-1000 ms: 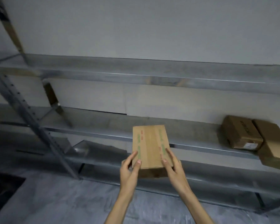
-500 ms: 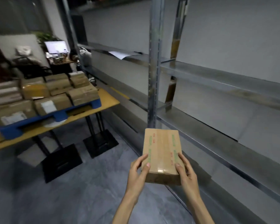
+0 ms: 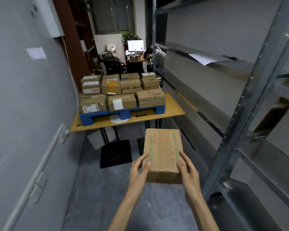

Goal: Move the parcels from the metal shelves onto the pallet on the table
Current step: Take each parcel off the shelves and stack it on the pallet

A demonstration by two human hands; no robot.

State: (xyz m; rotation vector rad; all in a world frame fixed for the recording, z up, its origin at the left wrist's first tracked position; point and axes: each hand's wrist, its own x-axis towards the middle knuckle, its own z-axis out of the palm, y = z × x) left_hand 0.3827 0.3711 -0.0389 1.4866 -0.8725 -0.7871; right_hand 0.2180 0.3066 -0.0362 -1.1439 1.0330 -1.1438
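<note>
I carry a flat cardboard parcel [image 3: 163, 147] with green and red print in front of me, above the floor. My left hand [image 3: 140, 169] grips its near left corner, and my right hand [image 3: 188, 172] grips its near right corner. Straight ahead stands the blue pallet [image 3: 122, 113] on a wooden table [image 3: 172, 107], stacked two layers high with several cardboard parcels [image 3: 122, 92]. The metal shelves [image 3: 240, 114] run along my right side.
A grey wall [image 3: 27, 114] with a rail closes in the left side. Black table feet [image 3: 115, 153] stand on the grey floor ahead. Behind the table are a chair, a desk with a lit monitor [image 3: 135, 45] and a seated person.
My view has swung left from the shelves toward the table. The pallet now lies straight ahead and closer. Both hands keep the same hold on the parcel.
</note>
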